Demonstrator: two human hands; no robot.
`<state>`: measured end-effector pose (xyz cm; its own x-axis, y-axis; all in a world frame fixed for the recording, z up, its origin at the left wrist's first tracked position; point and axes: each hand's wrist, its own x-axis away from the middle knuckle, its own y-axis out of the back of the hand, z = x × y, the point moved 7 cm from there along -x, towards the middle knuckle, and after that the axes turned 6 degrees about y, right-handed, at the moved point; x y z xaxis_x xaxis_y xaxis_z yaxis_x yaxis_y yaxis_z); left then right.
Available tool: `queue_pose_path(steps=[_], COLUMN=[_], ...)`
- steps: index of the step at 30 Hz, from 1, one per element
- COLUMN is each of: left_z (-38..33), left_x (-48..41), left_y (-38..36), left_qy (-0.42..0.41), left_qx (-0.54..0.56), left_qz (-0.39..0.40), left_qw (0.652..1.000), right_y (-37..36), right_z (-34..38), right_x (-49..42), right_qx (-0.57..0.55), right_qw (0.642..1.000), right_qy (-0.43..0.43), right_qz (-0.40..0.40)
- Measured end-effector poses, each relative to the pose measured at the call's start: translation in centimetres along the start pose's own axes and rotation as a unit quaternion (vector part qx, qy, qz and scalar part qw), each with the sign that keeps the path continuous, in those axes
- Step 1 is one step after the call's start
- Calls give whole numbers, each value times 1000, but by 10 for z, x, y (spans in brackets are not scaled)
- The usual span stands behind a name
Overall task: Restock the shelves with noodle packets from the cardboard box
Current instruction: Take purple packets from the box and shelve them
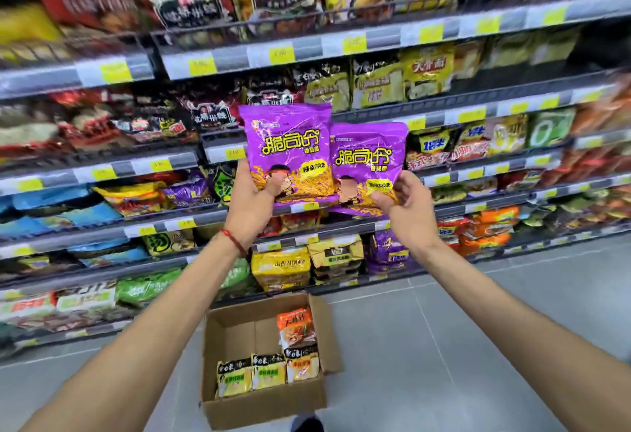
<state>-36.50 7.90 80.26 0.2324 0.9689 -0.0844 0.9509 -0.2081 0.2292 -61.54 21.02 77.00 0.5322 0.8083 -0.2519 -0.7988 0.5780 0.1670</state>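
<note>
Noodle packets, head view. Two purple ones are raised in front of the shelves. The left purple packet stands upright in the left hand, and the right purple packet sits slightly lower in the right hand. Each hand pinches its packet at the bottom edge, with the thumb on the printed face and the fingers curled behind. The packets' inner edges meet or nearly meet; which one cannot be told. A red cord circles the left wrist.

Below, on the floor, the cardboard box stands open. A few boxed packets remain along its right side.

The step in hand appears to be placement: the packets are out of the box but not yet on a shelf.

The next move calls for finding the matching row. Purple wrappers show on the shelf just left of the hands, but blur prevents confirming the product. Each packet would then go in upright behind the front rail.
</note>
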Motion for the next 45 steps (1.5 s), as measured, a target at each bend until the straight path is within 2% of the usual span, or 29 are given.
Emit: queue_pose_path(steps=[11, 20, 27, 34, 40, 45], left_z=[-137, -227, -292, -347, -386, -401], left_x=[-104, -161, -185, -214, -234, -247], left_y=[-44, -87, -131, -202, -247, -263], left_qy=[-121, -170, -210, -210, -217, -198], left_qx=[51, 92, 100, 123, 146, 169], left_qz=[-2, 4, -45, -83, -122, -110], left_qw=[991, 981, 972, 966, 957, 959], right_y=[58, 113, 176, 246, 288, 295], right_z=[95, 160, 189, 214, 231, 243], right_x=[-130, -220, -302, -380, -436, -484], right_qx=[-10, -15, -24, -36, -57, -32], right_qw=[989, 970, 957, 952, 953, 962], right_qy=[128, 204, 261, 296, 293, 270], right_qz=[-75, -129, -127, -67, -47, -12])
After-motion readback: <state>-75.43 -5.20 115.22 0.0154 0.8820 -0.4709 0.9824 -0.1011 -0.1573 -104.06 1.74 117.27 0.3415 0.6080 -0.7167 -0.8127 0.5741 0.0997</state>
